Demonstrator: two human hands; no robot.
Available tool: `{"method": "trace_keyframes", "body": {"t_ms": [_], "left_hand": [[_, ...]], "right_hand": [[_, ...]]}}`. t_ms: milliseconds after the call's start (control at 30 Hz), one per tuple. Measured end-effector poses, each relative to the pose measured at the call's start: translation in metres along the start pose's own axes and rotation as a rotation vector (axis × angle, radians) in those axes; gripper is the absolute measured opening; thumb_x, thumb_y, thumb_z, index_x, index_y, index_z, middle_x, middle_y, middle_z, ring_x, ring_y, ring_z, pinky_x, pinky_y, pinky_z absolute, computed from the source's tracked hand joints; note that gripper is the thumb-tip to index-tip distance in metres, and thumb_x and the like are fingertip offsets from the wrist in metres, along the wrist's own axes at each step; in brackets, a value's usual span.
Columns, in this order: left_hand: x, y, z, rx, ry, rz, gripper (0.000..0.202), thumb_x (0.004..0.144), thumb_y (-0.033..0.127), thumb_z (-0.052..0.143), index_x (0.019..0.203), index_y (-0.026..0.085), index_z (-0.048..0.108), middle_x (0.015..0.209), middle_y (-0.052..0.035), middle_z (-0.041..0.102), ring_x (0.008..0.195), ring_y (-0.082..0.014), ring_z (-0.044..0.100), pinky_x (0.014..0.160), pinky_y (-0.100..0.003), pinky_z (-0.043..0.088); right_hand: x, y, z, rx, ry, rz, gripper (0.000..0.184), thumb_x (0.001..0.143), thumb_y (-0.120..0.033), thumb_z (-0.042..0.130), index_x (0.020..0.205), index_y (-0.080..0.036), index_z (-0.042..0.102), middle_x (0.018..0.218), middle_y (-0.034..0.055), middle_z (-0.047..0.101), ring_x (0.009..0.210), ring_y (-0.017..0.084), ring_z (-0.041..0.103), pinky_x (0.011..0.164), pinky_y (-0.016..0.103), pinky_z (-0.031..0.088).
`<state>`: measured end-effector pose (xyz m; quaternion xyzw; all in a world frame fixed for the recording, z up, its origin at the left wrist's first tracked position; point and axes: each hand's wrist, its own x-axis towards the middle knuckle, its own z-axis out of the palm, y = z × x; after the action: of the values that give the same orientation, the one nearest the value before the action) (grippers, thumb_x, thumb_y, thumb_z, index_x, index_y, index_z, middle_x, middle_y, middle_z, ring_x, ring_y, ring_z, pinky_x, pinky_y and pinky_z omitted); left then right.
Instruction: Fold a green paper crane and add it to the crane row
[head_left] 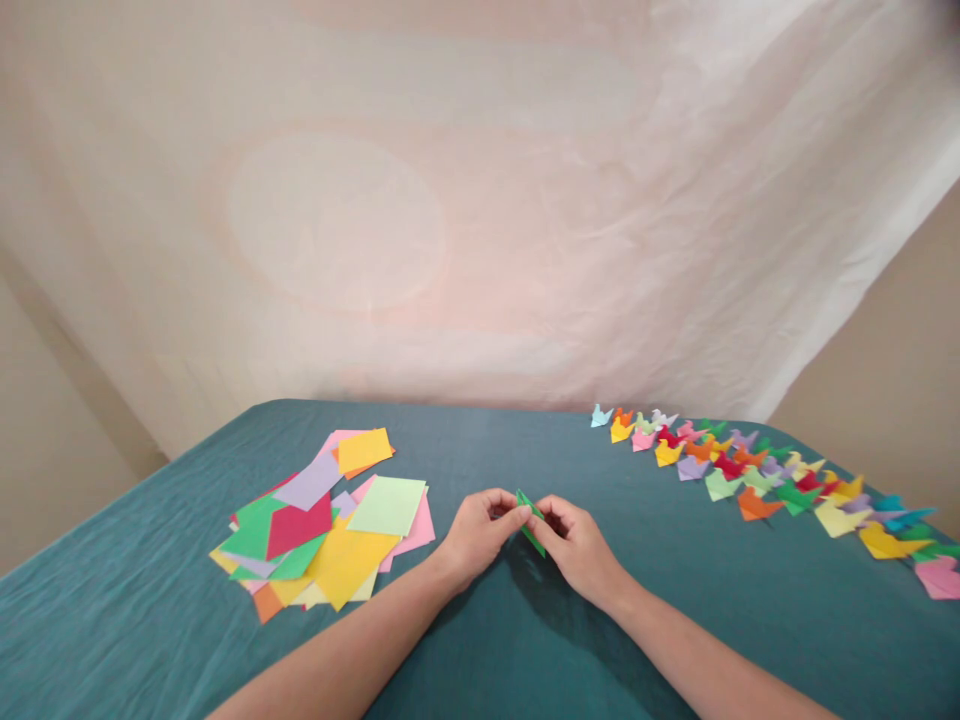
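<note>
A small piece of folded green paper point(535, 541) is held over the middle of the table, between my two hands. My left hand point(486, 532) pinches it from the left with thumb and fingertips. From the right, my right hand point(576, 545) grips the same paper, its thumb close to the left thumb. The fingers hide part of the paper, so its full shape cannot be made out. One green tip points up above the thumbs, and a narrow edge slants down below them.
A loose pile of coloured paper sheets point(356, 560) lies to the left. Several rows of folded paper birds point(758, 505) stand along the right side. A dark green cloth point(480, 445) covers the table, and a pale sheet point(510, 220) hangs behind it.
</note>
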<state>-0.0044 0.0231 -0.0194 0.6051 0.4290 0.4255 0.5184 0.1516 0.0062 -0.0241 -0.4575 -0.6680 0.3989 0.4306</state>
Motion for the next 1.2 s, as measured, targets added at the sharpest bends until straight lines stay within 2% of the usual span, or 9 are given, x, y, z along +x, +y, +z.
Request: {"method": "trace_keyframes", "body": {"t_ms": [267, 467, 633, 867, 1067, 1200], "left_hand": [[0.0009, -0.0020, -0.0016, -0.022, -0.048, 0.010, 0.030, 0.073, 0.041, 0.062, 0.074, 0.011, 0.063, 0.071, -0.0032, 0.062, 0.066, -0.0139, 0.055, 0.066, -0.024, 0.043], [0.0007, -0.0004, -0.0020, 0.009, -0.011, -0.004, 0.031, 0.070, 0.042, 0.064, 0.070, 0.012, 0.063, 0.066, -0.0025, 0.062, 0.063, -0.0135, 0.054, 0.062, -0.023, 0.042], [0.0007, 0.0014, -0.0031, 0.003, -0.016, -0.010, 0.031, 0.072, 0.043, 0.062, 0.071, 0.012, 0.064, 0.066, -0.0018, 0.062, 0.063, -0.0133, 0.054, 0.063, -0.023, 0.041], [0.0006, 0.0063, -0.0041, -0.026, -0.065, -0.027, 0.032, 0.077, 0.043, 0.057, 0.074, 0.012, 0.065, 0.066, -0.0004, 0.062, 0.064, -0.0121, 0.053, 0.064, -0.021, 0.040], [0.0009, 0.0023, -0.0026, -0.070, -0.049, -0.033, 0.027, 0.073, 0.039, 0.064, 0.074, 0.012, 0.062, 0.068, -0.0001, 0.060, 0.063, -0.0108, 0.052, 0.063, -0.021, 0.039], [0.0007, -0.0011, -0.0010, -0.023, -0.007, -0.030, 0.027, 0.070, 0.037, 0.066, 0.070, 0.011, 0.061, 0.065, -0.0007, 0.059, 0.061, -0.0110, 0.051, 0.059, -0.021, 0.038]], "right_hand": [[0.0000, -0.0002, 0.0003, -0.012, -0.014, 0.004, 0.028, 0.080, -0.043, 0.052, 0.070, -0.017, 0.053, 0.059, -0.0042, 0.041, 0.054, 0.010, 0.037, 0.049, 0.021, 0.032], [-0.0002, 0.0001, 0.0007, -0.034, -0.032, 0.009, 0.031, 0.080, -0.045, 0.051, 0.067, -0.017, 0.052, 0.056, -0.0046, 0.039, 0.052, 0.010, 0.035, 0.048, 0.021, 0.030], [0.0005, 0.0036, 0.0006, -0.072, -0.062, 0.002, 0.034, 0.082, -0.046, 0.047, 0.064, -0.017, 0.052, 0.055, -0.0041, 0.039, 0.053, 0.010, 0.034, 0.049, 0.022, 0.029], [0.0004, 0.0072, -0.0018, -0.079, -0.056, -0.019, 0.030, 0.084, -0.040, 0.047, 0.071, -0.016, 0.057, 0.058, -0.0035, 0.044, 0.054, 0.010, 0.038, 0.052, 0.022, 0.031], [-0.0006, 0.0018, -0.0023, -0.099, -0.066, -0.032, 0.029, 0.085, -0.039, 0.045, 0.070, -0.016, 0.055, 0.059, -0.0039, 0.044, 0.055, 0.011, 0.038, 0.052, 0.022, 0.032], [-0.0011, 0.0005, -0.0013, -0.133, -0.057, -0.054, 0.028, 0.085, -0.037, 0.046, 0.065, -0.018, 0.049, 0.057, -0.0049, 0.039, 0.054, 0.010, 0.036, 0.052, 0.022, 0.030]]}}
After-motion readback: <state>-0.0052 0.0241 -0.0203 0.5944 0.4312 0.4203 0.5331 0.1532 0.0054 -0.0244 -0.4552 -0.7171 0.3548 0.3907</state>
